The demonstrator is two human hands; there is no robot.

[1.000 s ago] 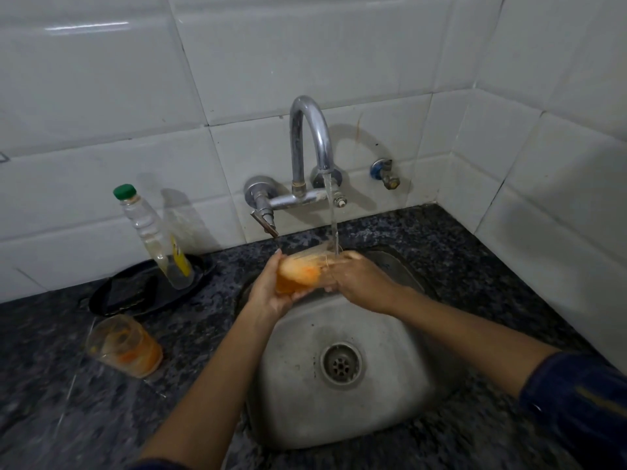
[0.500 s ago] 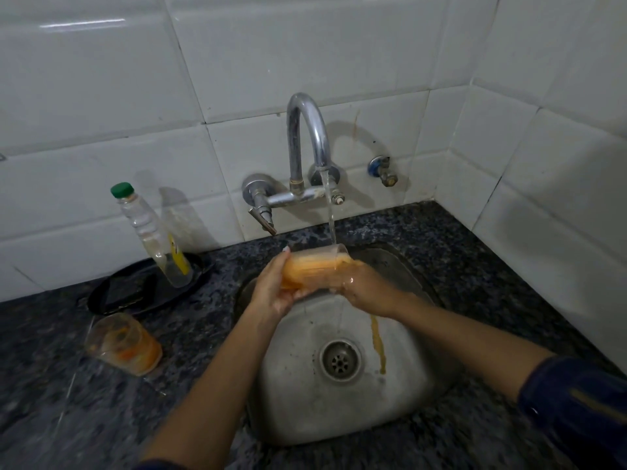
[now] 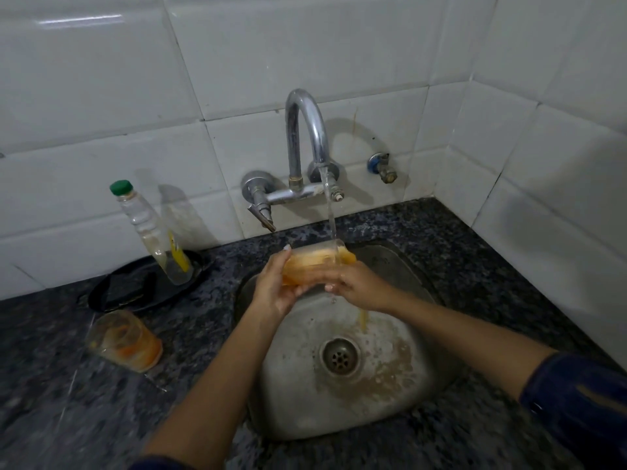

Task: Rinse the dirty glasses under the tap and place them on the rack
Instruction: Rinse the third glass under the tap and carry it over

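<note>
A clear glass (image 3: 317,264) stained orange lies on its side over the sink (image 3: 417,395), its mouth to the right under the running tap (image 3: 307,130). My left hand (image 3: 274,290) grips its base end from below. My right hand (image 3: 356,283) holds the mouth end, fingers curled under the glass. Orange water runs off into the basin. A second dirty glass (image 3: 124,340) with orange residue stands on the counter to the left, touched by neither hand.
A green-capped clear bottle (image 3: 152,232) stands on a black tray (image 3: 112,293) at the back left. White tiled walls close the back and right. Dark granite counter (image 3: 68,418) surrounds the sink. A drain (image 3: 340,356) sits mid-basin. No rack is in view.
The glass has tipped flatter with its mouth under the stream, and orange water now runs down into the basin. Both hands stay on the glass.
</note>
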